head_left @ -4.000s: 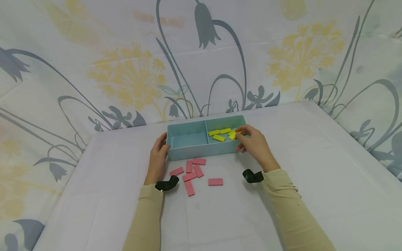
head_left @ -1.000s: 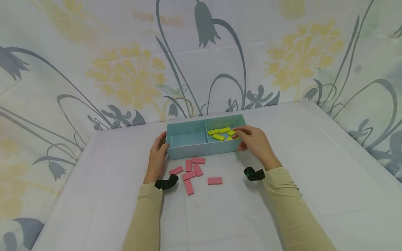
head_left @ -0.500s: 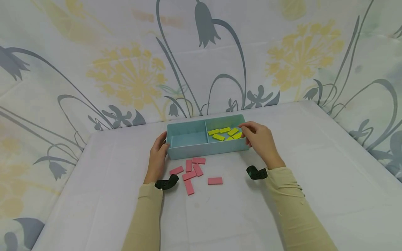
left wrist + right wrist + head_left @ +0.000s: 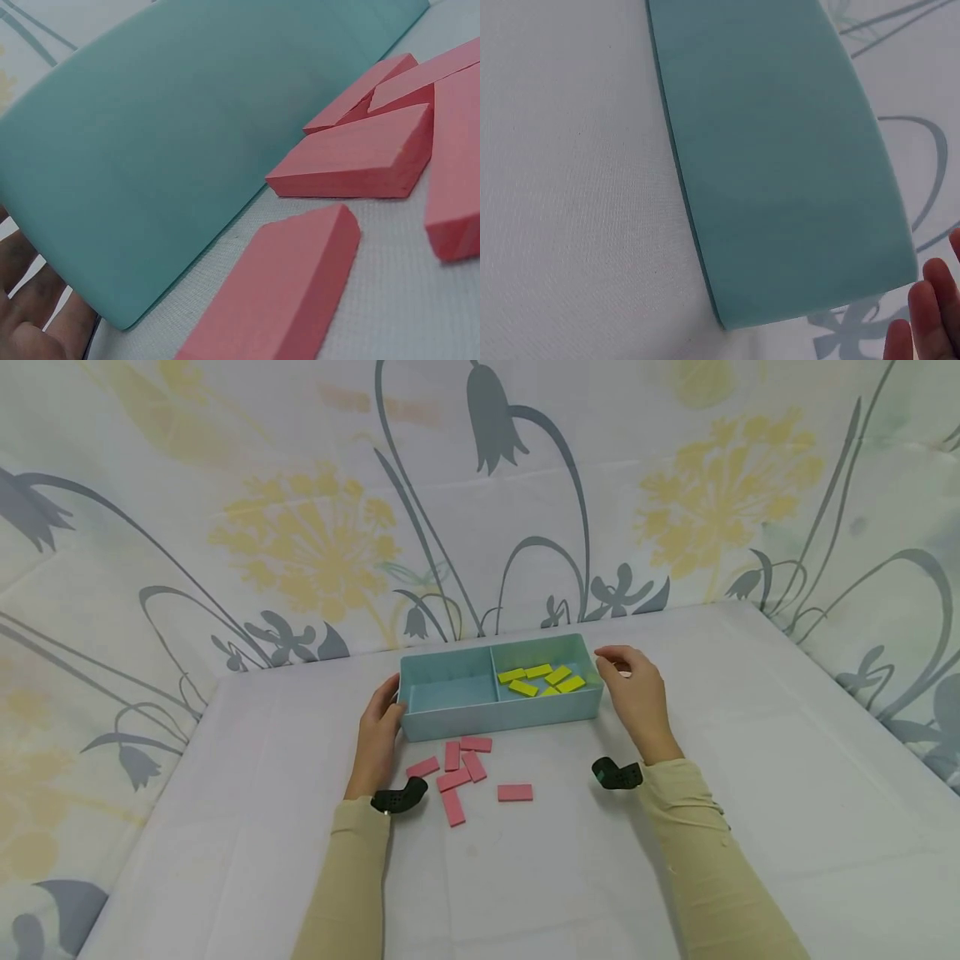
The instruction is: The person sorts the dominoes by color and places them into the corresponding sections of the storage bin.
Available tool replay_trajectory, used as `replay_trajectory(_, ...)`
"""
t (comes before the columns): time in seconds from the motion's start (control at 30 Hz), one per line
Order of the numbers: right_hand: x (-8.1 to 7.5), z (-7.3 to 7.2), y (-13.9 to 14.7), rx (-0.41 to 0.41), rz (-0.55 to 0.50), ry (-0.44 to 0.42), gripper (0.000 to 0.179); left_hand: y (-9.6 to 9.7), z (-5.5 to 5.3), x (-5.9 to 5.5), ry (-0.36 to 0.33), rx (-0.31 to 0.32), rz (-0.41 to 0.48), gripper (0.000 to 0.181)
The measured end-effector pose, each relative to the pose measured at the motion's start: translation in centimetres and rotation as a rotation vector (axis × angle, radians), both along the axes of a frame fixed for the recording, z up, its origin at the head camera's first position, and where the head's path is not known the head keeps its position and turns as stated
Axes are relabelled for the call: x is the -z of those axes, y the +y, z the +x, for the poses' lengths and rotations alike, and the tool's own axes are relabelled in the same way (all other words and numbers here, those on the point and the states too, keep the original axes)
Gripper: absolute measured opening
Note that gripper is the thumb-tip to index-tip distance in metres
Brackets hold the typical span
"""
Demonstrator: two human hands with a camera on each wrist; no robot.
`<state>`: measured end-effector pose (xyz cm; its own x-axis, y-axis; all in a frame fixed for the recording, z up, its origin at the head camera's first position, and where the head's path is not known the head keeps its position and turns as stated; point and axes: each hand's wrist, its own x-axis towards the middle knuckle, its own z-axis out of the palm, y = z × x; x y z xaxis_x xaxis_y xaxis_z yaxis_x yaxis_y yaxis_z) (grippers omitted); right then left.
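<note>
A light teal box (image 4: 480,720) with two compartments stands on the white cloth. My left hand (image 4: 375,739) grips its left end, fingers along the end wall and thumb at the front corner; in the left wrist view some fingers (image 4: 34,296) show past the box's edge. Several yellow blocks (image 4: 537,671) lie flat in the right compartment. Just off the right end, my right hand (image 4: 637,697) holds nothing, thumb and forefinger close together by the rim. Its fingers (image 4: 926,319) look relaxed in the right wrist view. In front of the box lie several pink blocks (image 4: 453,779).
A single pink block (image 4: 515,792) lies apart, to the right of the pink cluster. The left compartment (image 4: 453,692) shows a bare floor. Behind the table hangs a flower-print cloth (image 4: 480,510). A black wrist camera (image 4: 617,773) juts inward from the right wrist.
My right hand has drawn out of the right compartment to the right, past the end wall, uncovering the yellow blocks there. The left hand, box and pink blocks have stayed put.
</note>
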<state>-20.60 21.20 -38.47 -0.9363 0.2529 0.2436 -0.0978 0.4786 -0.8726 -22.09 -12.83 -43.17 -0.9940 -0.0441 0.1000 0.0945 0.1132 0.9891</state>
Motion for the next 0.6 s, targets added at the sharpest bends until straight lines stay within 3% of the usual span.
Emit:
replay_trajectory(0.23,0.7,-0.3,0.3,-0.045,-0.101,-0.104,0.041,0.2,0.7,-1.2,-0.024,0.013,0.013,0.045)
replay_trajectory(0.4,1.3,-0.4,0.5,-0.092,-0.176,-0.119,0.051,0.5,1.4,-2.2,-0.023,0.016,-0.002,0.047)
replay_trajectory(0.6,1.9,-0.6,0.4,-0.150,-0.352,-0.191,0.060,0.6,1.5,-2.4,-0.025,0.013,0.001,0.046)
